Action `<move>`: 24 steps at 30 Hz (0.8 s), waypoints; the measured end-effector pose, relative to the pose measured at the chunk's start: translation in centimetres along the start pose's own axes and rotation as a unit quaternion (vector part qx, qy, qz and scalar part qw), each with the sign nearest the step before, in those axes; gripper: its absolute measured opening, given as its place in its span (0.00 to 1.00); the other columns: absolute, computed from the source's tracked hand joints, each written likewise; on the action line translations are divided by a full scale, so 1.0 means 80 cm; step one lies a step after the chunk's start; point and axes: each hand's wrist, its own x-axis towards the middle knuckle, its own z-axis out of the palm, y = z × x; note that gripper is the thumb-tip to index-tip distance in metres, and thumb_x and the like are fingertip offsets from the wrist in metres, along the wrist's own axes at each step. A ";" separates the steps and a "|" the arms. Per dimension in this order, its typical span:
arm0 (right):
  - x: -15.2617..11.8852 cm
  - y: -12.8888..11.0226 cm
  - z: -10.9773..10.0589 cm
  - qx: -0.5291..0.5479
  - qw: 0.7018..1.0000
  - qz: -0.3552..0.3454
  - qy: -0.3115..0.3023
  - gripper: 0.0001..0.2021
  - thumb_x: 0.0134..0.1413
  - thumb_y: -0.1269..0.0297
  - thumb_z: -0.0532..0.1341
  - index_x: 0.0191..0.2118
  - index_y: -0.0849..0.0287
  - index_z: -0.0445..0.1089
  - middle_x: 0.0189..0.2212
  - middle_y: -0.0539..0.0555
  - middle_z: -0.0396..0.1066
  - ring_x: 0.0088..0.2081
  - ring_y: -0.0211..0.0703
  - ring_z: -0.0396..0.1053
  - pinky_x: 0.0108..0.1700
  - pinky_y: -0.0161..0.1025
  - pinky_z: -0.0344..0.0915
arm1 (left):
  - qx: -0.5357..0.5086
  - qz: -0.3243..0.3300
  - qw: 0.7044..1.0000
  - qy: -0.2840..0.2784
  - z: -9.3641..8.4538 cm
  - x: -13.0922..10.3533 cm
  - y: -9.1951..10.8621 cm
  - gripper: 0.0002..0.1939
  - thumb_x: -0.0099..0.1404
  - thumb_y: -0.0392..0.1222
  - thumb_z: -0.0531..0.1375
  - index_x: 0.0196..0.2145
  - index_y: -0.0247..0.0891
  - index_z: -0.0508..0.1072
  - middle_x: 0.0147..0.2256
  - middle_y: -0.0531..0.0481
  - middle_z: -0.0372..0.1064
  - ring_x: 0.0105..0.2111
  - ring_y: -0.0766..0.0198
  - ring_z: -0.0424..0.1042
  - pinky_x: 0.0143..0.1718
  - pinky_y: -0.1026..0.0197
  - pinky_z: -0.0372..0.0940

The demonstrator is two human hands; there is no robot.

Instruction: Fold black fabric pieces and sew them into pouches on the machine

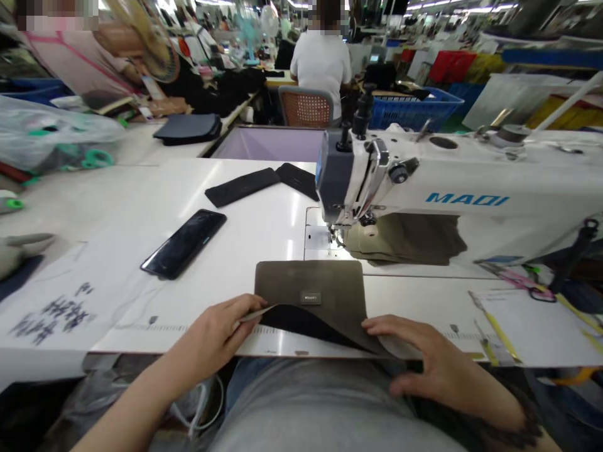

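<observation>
An olive-brown fabric panel (330, 279) with a small label plate (310, 297) lies at the table's front edge. Its near edge bows up on the left, and a black layer (301, 321) shows beneath. My left hand (221, 329) pinches the panel's left near corner between thumb and fingers. On the right side, the fingers of my right hand (419, 351) stretch out over the panel's edge and touch it, with the thumb held apart below. Just beyond the panel is the needle area of a white sewing machine (466, 182). More olive-brown pieces (405, 238) lie under its arm.
A black phone (184, 243) and black fabric pieces (247, 186) lie on the white table (264, 232). Pink-handled scissors (527, 282) are at the right. A blue crate (409, 110) stands behind the machine. Co-workers sit ahead and at the far left.
</observation>
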 end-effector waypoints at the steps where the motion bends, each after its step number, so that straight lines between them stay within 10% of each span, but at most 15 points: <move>1: 0.008 0.000 0.004 0.001 1.000 -0.010 0.018 0.20 0.45 0.54 0.61 0.45 0.54 0.66 0.49 0.55 0.64 0.50 0.45 0.62 0.51 0.42 0.59 | -0.009 -0.025 0.999 0.018 0.000 -0.004 -0.002 0.10 0.64 0.40 0.47 0.40 0.39 0.65 0.36 0.51 0.69 0.35 0.65 0.69 0.36 0.65 0.64; 8: 0.071 -0.008 0.024 0.080 0.972 0.086 0.204 0.11 0.51 0.58 0.55 0.37 0.59 0.67 0.30 0.53 0.72 0.33 0.43 0.70 0.35 0.37 0.67 | -0.088 -0.110 0.984 0.113 0.010 0.010 -0.002 0.09 0.62 0.41 0.49 0.33 0.37 0.67 0.29 0.53 0.69 0.28 0.65 0.68 0.31 0.65 0.62; 12: 0.087 0.000 0.039 0.154 0.938 0.115 0.288 0.28 0.51 0.60 0.56 0.57 0.60 0.48 0.30 0.52 0.72 0.31 0.41 0.70 0.33 0.37 0.68 | -0.101 -0.134 0.971 0.171 0.022 0.029 -0.008 0.08 0.61 0.40 0.50 0.33 0.37 0.67 0.27 0.53 0.67 0.28 0.65 0.67 0.31 0.63 0.62; 20: 0.087 0.008 0.040 -0.126 0.952 0.028 0.279 0.12 0.53 0.61 0.53 0.41 0.56 0.69 0.30 0.52 0.70 0.31 0.39 0.69 0.32 0.34 0.66 | -0.103 -0.119 0.965 0.208 0.031 0.032 -0.020 0.23 0.59 0.34 0.52 0.53 0.37 0.54 0.30 0.53 0.65 0.24 0.70 0.65 0.28 0.66 0.63; 24: 0.091 0.004 0.040 -0.169 0.947 0.012 0.272 0.14 0.55 0.61 0.52 0.43 0.59 0.68 0.28 0.52 0.68 0.28 0.37 0.68 0.29 0.32 0.65 | -0.079 -0.035 0.981 0.173 0.026 0.026 -0.020 0.14 0.61 0.31 0.49 0.43 0.38 0.67 0.34 0.49 0.64 0.32 0.68 0.67 0.33 0.67 0.64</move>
